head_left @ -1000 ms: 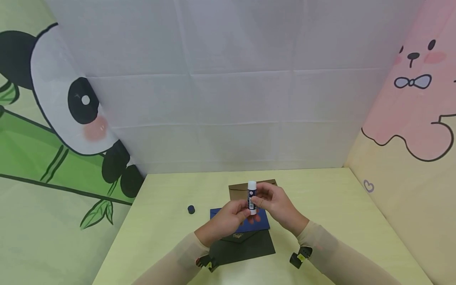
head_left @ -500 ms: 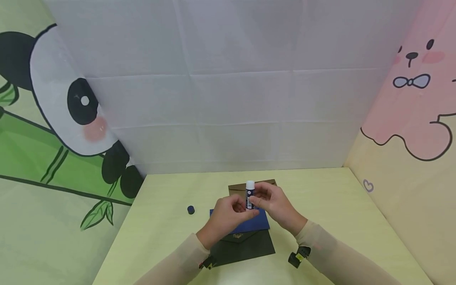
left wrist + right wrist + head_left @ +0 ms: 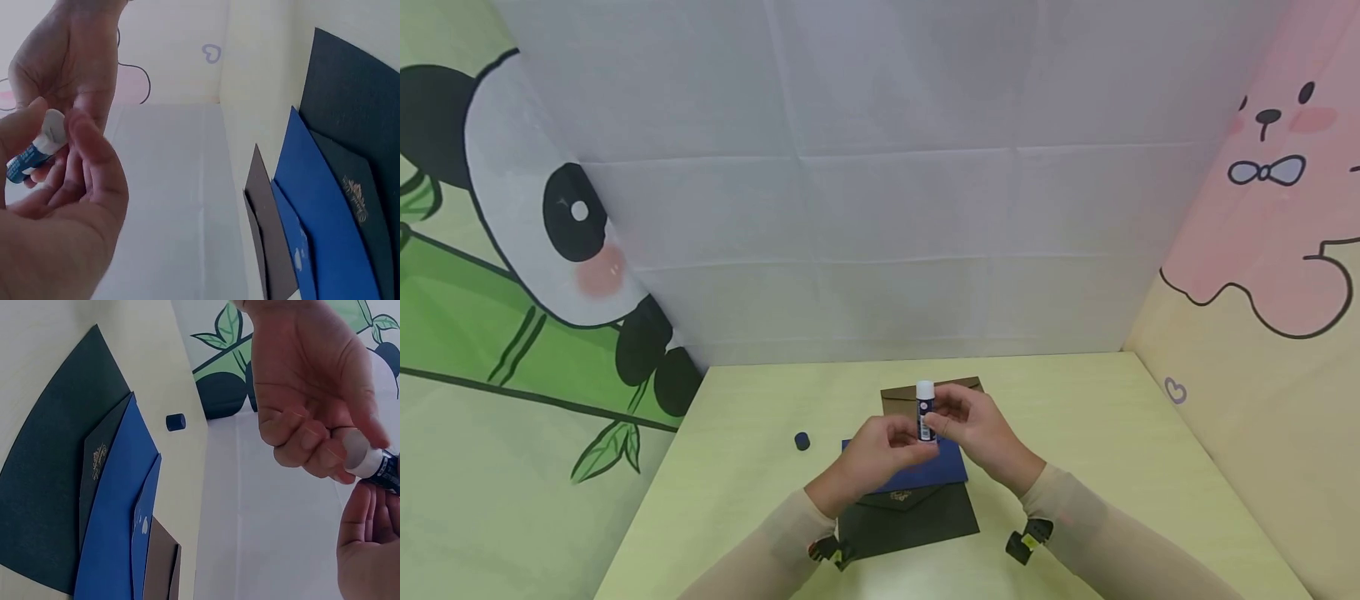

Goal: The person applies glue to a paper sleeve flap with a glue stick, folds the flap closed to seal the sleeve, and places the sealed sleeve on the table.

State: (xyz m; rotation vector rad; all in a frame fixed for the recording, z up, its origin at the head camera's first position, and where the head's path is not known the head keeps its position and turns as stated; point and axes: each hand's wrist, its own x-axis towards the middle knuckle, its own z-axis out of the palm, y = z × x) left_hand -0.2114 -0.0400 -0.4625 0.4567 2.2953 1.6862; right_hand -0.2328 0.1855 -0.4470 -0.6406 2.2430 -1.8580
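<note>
A glue stick (image 3: 926, 410) with a dark blue label and white ends stands upright above the envelopes. My right hand (image 3: 988, 433) grips its body from the right, thumb across the front. The left hand (image 3: 874, 457) pinches the white lower end (image 3: 364, 453) between thumb and fingers, as the right wrist view shows. Below the hands lie a brown envelope (image 3: 898, 403), a blue envelope (image 3: 925, 473) and a dark green envelope (image 3: 917, 525) with a gold print, overlapping in a row. Fingers partly cover the stick in both wrist views.
A small dark blue cap (image 3: 802, 441) sits on the pale table (image 3: 737, 492), left of the envelopes. A white cloth (image 3: 880, 250) hangs behind the table. Side panels carry a panda drawing (image 3: 576, 208) and a pink animal drawing (image 3: 1270, 208).
My left hand has shifted from the stick's lower side, with its fingers turned over and the thumb now lying along the base. The glue stick has moved slightly left; the right hand keeps its grip.
</note>
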